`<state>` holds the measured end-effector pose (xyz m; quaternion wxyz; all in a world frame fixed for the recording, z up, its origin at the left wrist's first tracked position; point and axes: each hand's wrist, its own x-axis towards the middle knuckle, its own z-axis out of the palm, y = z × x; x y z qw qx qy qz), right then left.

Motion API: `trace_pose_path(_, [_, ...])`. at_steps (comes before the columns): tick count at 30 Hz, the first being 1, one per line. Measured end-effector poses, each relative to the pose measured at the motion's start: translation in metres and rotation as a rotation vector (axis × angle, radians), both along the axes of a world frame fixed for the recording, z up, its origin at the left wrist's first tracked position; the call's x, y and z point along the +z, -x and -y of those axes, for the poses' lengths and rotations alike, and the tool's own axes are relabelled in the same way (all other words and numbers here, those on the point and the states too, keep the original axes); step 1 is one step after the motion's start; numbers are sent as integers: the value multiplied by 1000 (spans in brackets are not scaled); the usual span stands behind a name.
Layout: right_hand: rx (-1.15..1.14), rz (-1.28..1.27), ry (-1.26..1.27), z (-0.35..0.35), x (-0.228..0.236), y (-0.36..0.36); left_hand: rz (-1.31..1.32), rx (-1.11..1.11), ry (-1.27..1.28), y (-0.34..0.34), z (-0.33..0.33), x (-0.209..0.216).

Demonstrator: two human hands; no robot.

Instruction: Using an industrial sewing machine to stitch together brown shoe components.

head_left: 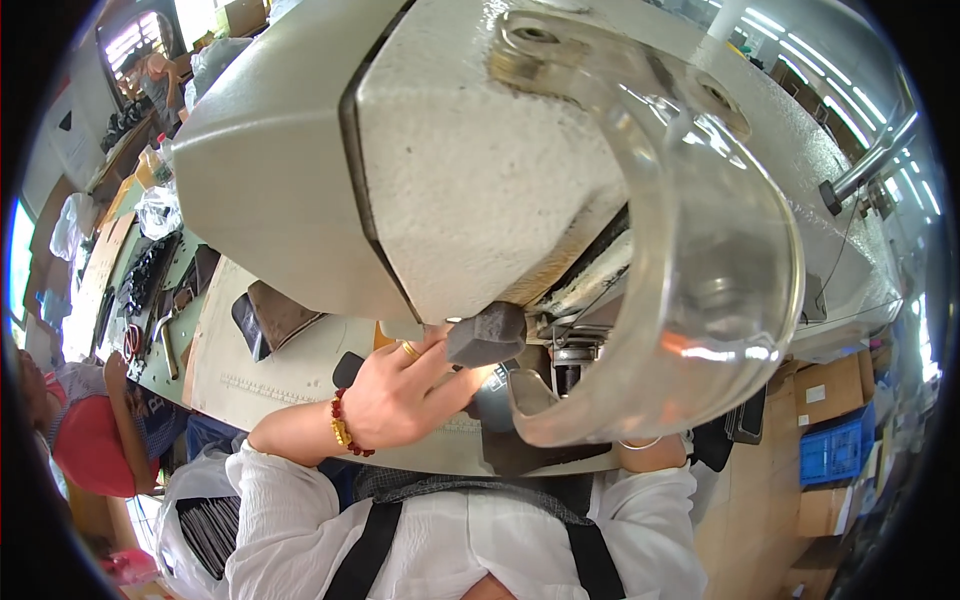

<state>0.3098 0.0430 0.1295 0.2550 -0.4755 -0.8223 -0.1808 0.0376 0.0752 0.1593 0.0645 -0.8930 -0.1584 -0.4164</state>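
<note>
A cream sewing machine head fills the upper middle, with a curved clear plastic guard on its right side. My left hand, with a ring and a beaded bracelet, reaches under the machine head. Its fingers are stretched out beside a dark grey padded block; their tips are partly hidden. Below the presser and needle parts lies a dark brown flat piece, close to my left thumb. Of my right hand only the wrist with a thin bangle shows; the guard hides or blurs the fingers.
Dark folded pieces lie on the pale table at left. Beyond, a green worktable holds red-handled scissors, a hammer and black strips. A person in red sits at far left. A blue crate and cardboard boxes stand right.
</note>
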Motion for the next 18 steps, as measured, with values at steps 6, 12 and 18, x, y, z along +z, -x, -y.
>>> trace_pose_path(6, [69, -72, -41, 2, 2, 0, 143, -100, -244, -3, -6, -22])
trace_pose_path(12, [54, -104, 6, 8, 14, 7, 88, -127, -170, -3, -17, -23])
trace_pose_path(18, [-34, 414, -271, 6, 37, 4, 57, -37, -39, 0, -19, -49])
